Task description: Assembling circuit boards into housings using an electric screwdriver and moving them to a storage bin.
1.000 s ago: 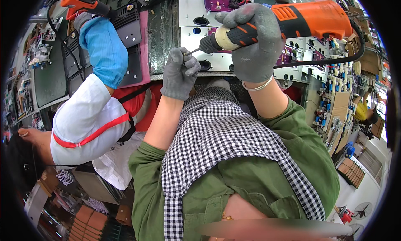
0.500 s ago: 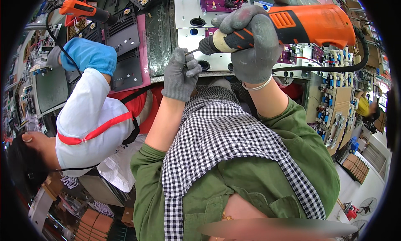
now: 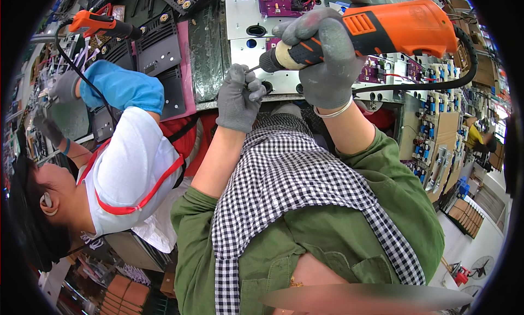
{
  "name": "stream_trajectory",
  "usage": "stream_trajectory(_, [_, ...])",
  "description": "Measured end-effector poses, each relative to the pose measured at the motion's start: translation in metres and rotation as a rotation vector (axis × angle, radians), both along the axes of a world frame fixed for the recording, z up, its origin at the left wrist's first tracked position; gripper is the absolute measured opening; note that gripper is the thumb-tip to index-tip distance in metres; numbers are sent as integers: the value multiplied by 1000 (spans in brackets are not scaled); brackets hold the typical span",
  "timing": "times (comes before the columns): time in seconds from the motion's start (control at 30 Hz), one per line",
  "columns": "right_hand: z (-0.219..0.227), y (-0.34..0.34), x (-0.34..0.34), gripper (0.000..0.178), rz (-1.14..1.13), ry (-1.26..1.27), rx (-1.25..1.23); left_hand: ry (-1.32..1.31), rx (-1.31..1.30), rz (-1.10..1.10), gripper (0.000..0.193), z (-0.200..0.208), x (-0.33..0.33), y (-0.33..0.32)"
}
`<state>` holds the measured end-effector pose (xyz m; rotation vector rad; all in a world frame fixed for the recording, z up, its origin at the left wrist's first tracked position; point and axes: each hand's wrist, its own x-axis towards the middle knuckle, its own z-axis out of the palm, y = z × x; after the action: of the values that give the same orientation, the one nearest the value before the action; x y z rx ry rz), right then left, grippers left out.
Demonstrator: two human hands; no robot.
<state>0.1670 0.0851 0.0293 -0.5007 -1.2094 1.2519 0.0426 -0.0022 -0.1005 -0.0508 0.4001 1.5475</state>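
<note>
So my left hand (image 3: 238, 99) is pinched shut around something tiny right at the bit tip, can't tell if it's a screw, and my right hand (image 3: 322, 61) is wrapped tight around the orange electric screwdriver (image 3: 382, 34), which is angled down at the silver metal panel (image 3: 278, 80) on the bench. If the bit skips off, I reckon it chews my glove fingers or scratches the panel. Further out, the black cord (image 3: 436, 85) could snag, and the co-worker's blue sleeve (image 3: 123, 88) is close by on my left.

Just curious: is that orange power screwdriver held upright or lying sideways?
Sideways: the orange power screwdriver lies roughly level in the grey-gloved right hand, its bit pointing left toward the grey-gloved left hand.
</note>
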Motion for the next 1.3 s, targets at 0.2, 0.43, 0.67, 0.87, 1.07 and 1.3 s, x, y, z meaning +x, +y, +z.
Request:
stream_trajectory(0.2, [-16,-6,-1,39,-20,-77,-74,404,-368,-116,38,4,10,5])
stream_trajectory(0.43, [-56,0,15,60,38,-280,-158,449,-388,-125,27,0,-10,-16])
stream_trajectory(0.67, [-69,-10,11,63,43,-178,53,500,-446,-61,22,13,-26,-25])
stream_trajectory(0.87, [-81,2,9,63,-7,-45,-80,403,-402,-55,25,15,-44,-33])
stream_trajectory(1.07, [-79,-10,-8,59,0,-513,374,396,-384,-108,27,6,-49,-36])
stream_trajectory(1.3, [-92,-21,-13,13,179,-473,186,476,-414,-119,20,17,-49,-36])
